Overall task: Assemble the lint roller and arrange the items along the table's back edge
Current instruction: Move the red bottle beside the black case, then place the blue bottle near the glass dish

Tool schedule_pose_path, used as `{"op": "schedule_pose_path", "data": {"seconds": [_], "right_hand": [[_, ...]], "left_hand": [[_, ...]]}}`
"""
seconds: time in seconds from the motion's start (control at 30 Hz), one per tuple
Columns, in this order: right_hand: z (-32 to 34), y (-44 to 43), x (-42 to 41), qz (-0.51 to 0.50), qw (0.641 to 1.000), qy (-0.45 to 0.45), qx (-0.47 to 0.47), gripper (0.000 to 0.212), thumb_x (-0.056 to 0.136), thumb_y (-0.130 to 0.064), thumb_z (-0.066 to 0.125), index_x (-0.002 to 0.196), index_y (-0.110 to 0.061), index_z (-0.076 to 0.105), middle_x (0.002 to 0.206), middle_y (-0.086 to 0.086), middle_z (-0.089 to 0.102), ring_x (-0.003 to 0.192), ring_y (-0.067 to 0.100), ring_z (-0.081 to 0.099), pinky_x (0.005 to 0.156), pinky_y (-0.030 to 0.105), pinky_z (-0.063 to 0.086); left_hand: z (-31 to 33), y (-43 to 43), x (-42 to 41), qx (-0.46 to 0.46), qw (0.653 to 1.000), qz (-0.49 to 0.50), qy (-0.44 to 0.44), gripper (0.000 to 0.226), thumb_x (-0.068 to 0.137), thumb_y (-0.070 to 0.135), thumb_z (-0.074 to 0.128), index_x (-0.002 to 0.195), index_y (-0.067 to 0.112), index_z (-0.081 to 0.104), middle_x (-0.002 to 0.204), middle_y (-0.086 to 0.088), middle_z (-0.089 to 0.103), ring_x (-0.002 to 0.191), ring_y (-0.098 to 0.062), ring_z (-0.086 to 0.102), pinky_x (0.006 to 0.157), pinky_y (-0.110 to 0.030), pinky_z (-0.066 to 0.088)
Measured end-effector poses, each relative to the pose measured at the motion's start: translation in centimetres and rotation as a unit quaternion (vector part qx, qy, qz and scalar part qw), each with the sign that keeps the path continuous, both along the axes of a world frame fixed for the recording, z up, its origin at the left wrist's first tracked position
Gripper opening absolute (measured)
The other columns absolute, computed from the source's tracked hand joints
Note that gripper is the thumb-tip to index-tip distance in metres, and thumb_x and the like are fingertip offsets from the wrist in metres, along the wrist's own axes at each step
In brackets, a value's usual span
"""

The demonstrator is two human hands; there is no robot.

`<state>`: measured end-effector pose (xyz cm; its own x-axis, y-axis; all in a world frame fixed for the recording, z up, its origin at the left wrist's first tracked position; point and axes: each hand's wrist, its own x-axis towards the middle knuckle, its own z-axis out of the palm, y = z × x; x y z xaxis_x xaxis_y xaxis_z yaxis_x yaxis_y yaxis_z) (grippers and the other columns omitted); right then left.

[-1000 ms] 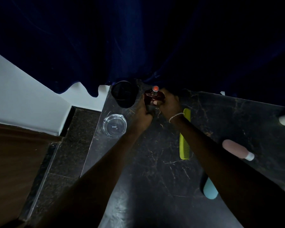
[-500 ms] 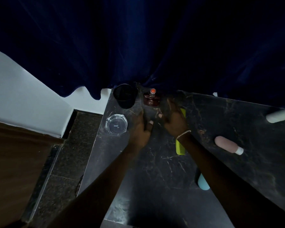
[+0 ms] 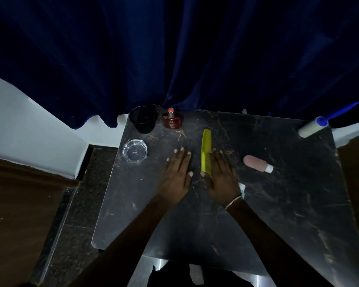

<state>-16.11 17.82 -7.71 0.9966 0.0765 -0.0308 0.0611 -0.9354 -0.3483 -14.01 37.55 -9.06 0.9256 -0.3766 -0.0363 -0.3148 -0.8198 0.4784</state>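
The lint roller (image 3: 316,124), white roll on a blue handle, lies at the black marble table's (image 3: 288,204) back right corner. A black cup (image 3: 143,119) and a red perfume bottle (image 3: 172,120) stand side by side at the back left edge. A yellow-green comb (image 3: 206,153) lies mid-table. My left hand (image 3: 177,175) rests flat and empty left of the comb. My right hand (image 3: 222,175) lies flat just right of the comb, fingers spread, its thumb near the comb's lower end. A pink bottle (image 3: 256,163) lies to the right.
A clear glass ashtray (image 3: 134,150) sits near the left edge. A light-blue object (image 3: 242,189) peeks out beside my right wrist. A dark blue curtain (image 3: 195,59) hangs behind the table. The floor drops away on the left.
Both hands let go of the red perfume bottle, left standing beside the black cup, and drew back toward me to the table's middle, flanking the comb. The view widened.
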Motion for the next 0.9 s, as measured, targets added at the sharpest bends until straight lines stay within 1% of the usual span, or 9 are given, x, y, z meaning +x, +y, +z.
{"op": "schedule_pose_path", "data": {"seconds": [0.13,0.27,0.37,0.5,0.6,0.67,0.77,0.83,0.9], "right_hand": [[0.1,-2.7,-3.2,-0.015,1.0,-0.004,0.005,0.072,0.098,-0.049,0.043,0.157,-0.012,0.025,0.165,0.006,0.022,0.154,0.022,0.021,0.113,0.044,0.034],[0.2,-6.0,-6.4,-0.045,0.999,-0.006,0.026,0.067,0.099,-0.042,0.049,0.155,-0.011,0.031,0.162,0.007,0.03,0.151,0.023,0.027,0.112,0.044,0.036],[0.2,-8.6,-8.3,-0.081,0.996,0.008,0.042,0.066,0.097,-0.038,0.055,0.153,-0.009,0.035,0.16,0.008,0.035,0.15,0.025,0.031,0.114,0.044,0.037],[0.2,-11.2,-10.0,-0.102,0.993,0.017,0.05,0.064,0.096,-0.033,0.059,0.15,-0.004,0.04,0.156,0.014,0.04,0.146,0.029,0.038,0.115,0.046,0.038],[0.3,-12.4,-10.8,-0.115,0.988,0.034,0.097,0.063,0.094,-0.025,0.062,0.149,-0.001,0.041,0.155,0.017,0.041,0.144,0.031,0.04,0.118,0.044,0.035],[0.3,-13.0,-11.0,-0.119,0.983,0.04,0.137,0.06,0.094,-0.022,0.063,0.148,-0.003,0.043,0.153,0.016,0.043,0.142,0.029,0.042,0.119,0.039,0.033],[0.2,-13.0,-10.9,-0.152,0.967,0.059,0.198,0.051,0.092,-0.021,0.065,0.14,-0.009,0.053,0.141,0.01,0.056,0.132,0.025,0.052,0.114,0.031,0.039],[-0.2,-12.9,-10.5,-0.186,0.949,0.093,0.237,0.046,0.09,-0.019,0.066,0.135,-0.009,0.058,0.134,0.009,0.063,0.126,0.025,0.058,0.109,0.025,0.042],[-0.6,-12.6,-10.1,-0.208,0.93,0.134,0.271,0.045,0.089,-0.015,0.067,0.133,-0.008,0.059,0.127,0.008,0.067,0.121,0.023,0.062,0.098,0.016,0.04]], "left_hand": [[0.1,-2.7,-2.8,0.045,0.999,-0.022,-0.006,0.066,0.108,0.044,0.028,0.166,0.018,0.011,0.174,-0.007,0.005,0.161,-0.024,-0.004,0.129,-0.045,0.007],[0.4,-6.4,-5.6,0.063,0.997,-0.043,0.011,0.065,0.108,0.041,0.03,0.166,0.018,0.011,0.174,-0.008,0.007,0.162,-0.028,0.001,0.131,-0.049,0.011],[0.7,-9.2,-7.2,0.056,0.997,-0.04,0.028,0.065,0.108,0.04,0.031,0.166,0.018,0.011,0.174,-0.005,0.009,0.162,-0.026,0.005,0.131,-0.049,0.015],[0.6,-12.3,-8.8,0.065,0.996,-0.052,0.039,0.064,0.109,0.038,0.032,0.166,0.015,0.012,0.174,-0.007,0.01,0.162,-0.025,0.009,0.13,-0.046,0.017],[0.5,-14.0,-9.6,0.061,0.995,-0.047,0.062,0.066,0.107,0.034,0.039,0.165,0.015,0.014,0.173,-0.007,0.015,0.161,-0.025,0.014,0.129,-0.043,0.023],[0.5,-15.1,-9.9,0.039,0.995,-0.022,0.087,0.068,0.105,0.032,0.046,0.164,0.014,0.019,0.17,-0.008,0.024,0.156,-0.025,0.027,0.125,-0.04,0.03],[0.4,-16.3,-10.0,0.0,0.989,0.043,0.143,0.066,0.103,0.031,0.054,0.161,0.018,0.026,0.158,-0.009,0.039,0.141,-0.028,0.046,0.114,-0.043,0.045],[0.2,-17.1,-10.0,-0.018,0.982,0.076,0.169,0.064,0.103,0.031,0.055,0.16,0.019,0.029,0.153,-0.012,0.044,0.136,-0.03,0.049,0.111,-0.045,0.047],[0.1,-17.6,-9.9,-0.051,0.974,0.109,0.193,0.063,0.102,0.03,0.057,0.16,0.02,0.032,0.151,-0.014,0.046,0.135,-0.031,0.05,0.111,-0.046,0.046]]}}
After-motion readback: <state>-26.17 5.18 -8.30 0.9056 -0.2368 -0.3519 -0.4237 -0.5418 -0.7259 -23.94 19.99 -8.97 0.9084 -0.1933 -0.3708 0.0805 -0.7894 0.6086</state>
